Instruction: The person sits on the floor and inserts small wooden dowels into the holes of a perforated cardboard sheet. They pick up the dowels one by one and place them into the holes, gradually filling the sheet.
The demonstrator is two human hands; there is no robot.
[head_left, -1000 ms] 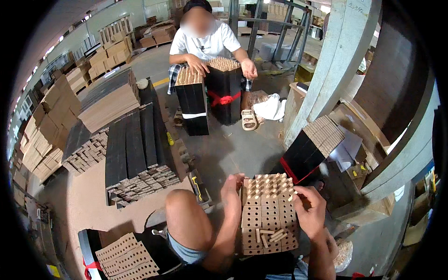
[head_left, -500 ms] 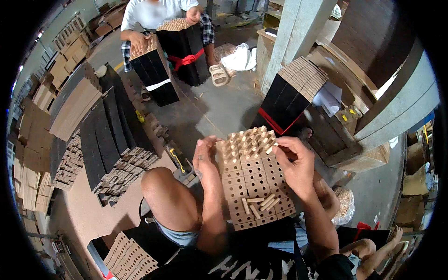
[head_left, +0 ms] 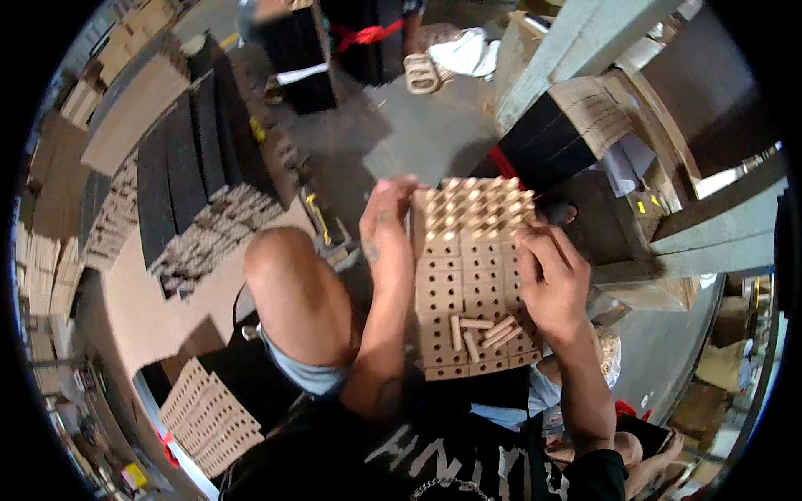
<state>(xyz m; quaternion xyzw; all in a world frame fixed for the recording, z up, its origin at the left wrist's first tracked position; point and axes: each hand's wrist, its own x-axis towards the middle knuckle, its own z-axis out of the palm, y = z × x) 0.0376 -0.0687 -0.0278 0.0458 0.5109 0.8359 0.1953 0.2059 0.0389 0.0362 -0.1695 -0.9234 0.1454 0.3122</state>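
A bundle of drilled brown boards, its hole-filled end faces turned up, stands in front of me between my knees. Short wooden dowels stick up from the holes along its far side. Several loose dowels lie on the near part, beside bare holes. My left hand is closed against the bundle's far left side, fingers bent round its edge. At the right end of the standing dowels, my right hand is pinched low over the holes; the dowel in its fingertips is mostly hidden.
Stacked dark boards lie at the left. Another drilled bundle rests at lower left. A black-sided bundle stands near a pale post. A person sits beyond strapped bundles. A bag sits by my right knee.
My view has tipped downward, so the far person is mostly cut off. My right hand has turned and lowered its pinched fingers to the bundle's right edge. My left hand stays at the side.
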